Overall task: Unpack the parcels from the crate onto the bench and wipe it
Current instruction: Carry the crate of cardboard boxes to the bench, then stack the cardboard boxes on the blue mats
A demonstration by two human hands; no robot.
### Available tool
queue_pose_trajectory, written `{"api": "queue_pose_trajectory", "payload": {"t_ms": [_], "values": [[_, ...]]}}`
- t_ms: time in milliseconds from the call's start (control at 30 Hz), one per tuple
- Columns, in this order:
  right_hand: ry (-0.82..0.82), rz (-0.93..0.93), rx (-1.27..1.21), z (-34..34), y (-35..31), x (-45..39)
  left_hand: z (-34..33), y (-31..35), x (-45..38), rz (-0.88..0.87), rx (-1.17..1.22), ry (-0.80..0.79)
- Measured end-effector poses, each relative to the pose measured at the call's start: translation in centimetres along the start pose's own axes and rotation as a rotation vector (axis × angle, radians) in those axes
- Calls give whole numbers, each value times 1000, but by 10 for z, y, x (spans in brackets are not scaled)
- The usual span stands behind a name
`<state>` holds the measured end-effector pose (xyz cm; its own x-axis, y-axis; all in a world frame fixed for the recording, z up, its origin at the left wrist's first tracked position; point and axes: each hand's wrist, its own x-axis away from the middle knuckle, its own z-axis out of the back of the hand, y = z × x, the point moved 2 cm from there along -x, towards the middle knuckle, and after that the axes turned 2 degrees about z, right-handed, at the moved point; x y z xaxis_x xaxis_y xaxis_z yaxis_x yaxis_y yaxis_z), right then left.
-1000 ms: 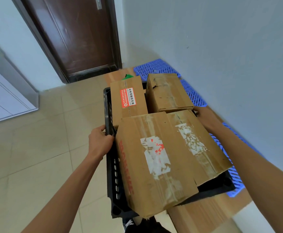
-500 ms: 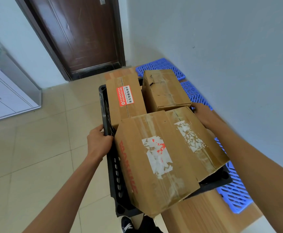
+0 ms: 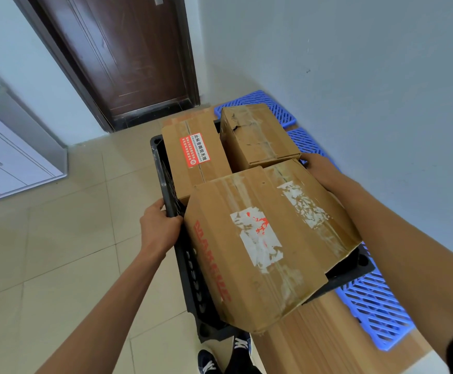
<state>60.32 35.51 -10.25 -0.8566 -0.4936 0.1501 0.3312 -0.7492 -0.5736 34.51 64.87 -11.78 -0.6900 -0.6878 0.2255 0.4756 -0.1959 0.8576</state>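
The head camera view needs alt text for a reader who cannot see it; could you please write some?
A person's left hand and right hand grip opposite sides of a black crate holding three taped cardboard parcels, carried above a wooden bench with blue slatted mats by a wall. A dark door and tiled floor lie ahead.

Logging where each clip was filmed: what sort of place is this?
Probably an office back room or storeroom: a closed dark wooden door, a grey metal cabinet, tiled floor, and taped cardboard parcels in a black crate.
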Motion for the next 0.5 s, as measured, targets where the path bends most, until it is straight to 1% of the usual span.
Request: {"api": "queue_pose_trajectory", "payload": {"t_ms": [167,267,333,400,500], "values": [[-42,-48,5,2,1,-3,0,-4,-4,-3,-25,-15],[-106,-99,31,5,1,0,0,-6,-5,-2,-4,-27],[-145,-132,5,10,1,3,-1,-5,-4,-4,0,-27],[-157,-204,-113,17,3,9,0,-5,-3,-7,-2,-24],[-89,-298,-326,28,2,20,1,-6,-3,-6,6,-13]]}}
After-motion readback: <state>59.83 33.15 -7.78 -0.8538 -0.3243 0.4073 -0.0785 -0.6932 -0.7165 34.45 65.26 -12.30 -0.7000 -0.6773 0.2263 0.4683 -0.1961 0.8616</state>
